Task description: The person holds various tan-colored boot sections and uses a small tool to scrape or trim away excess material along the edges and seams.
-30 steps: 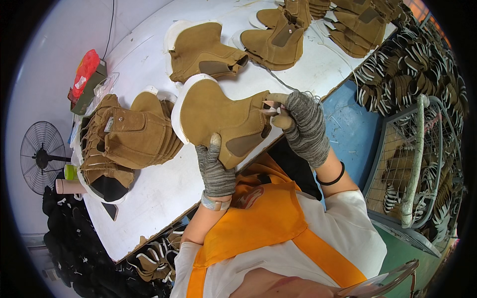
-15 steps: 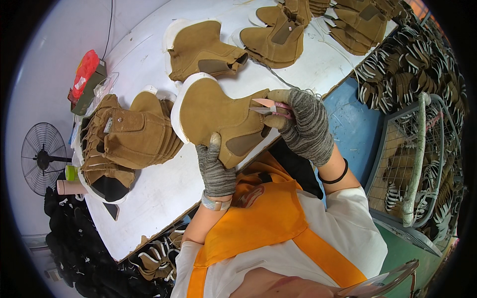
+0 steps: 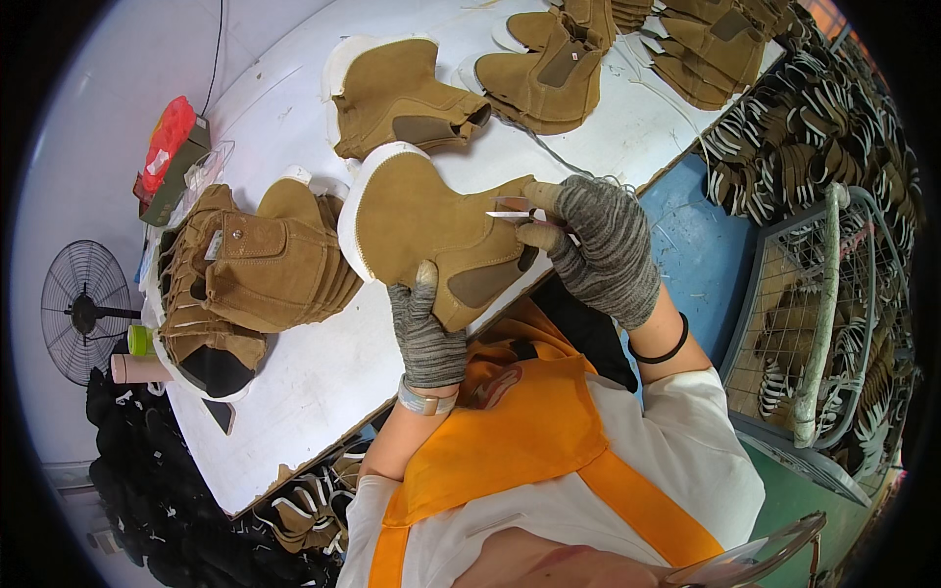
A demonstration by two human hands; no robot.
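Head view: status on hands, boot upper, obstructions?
Left hand gripping tan boot upper. Right hand holding small snips, blades parted by upper's opening; contact unclear. Stacked uppers near its white-edged side; nothing seen blocking.

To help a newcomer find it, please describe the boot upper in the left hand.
From the white table, look to its near edge: the grey-gloved left hand holds a tan, white-rimmed boot upper. Unlike the uppers lying nearby, this one is held, with snips by its collar.
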